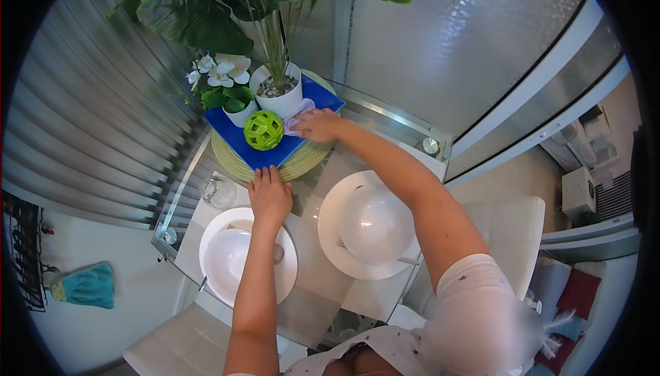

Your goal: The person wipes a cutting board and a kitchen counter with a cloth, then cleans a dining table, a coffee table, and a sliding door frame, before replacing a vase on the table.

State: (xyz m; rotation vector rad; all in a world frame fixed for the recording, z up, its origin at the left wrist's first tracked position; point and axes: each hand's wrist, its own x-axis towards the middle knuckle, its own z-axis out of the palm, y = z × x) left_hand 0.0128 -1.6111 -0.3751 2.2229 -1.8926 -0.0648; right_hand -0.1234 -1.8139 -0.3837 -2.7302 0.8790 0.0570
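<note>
In the head view, the right hand (pixel 318 126), fingers curled, holds a lilac cloth (pixel 300 111) on the blue tray (pixel 237 140), beside the white plant pot (pixel 280 104) and green lattice ball (pixel 264 130). The left hand (pixel 270 195) is open, gripping nothing, its extended fingers at the tray's near corner; a round woven mat (pixel 313 161) lies beneath on the worktop (pixel 307 238).

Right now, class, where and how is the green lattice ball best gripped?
Probably grip the green lattice ball around its widest part, from above and the near side: it is round openwork, and the large white pot stands behind it.
</note>
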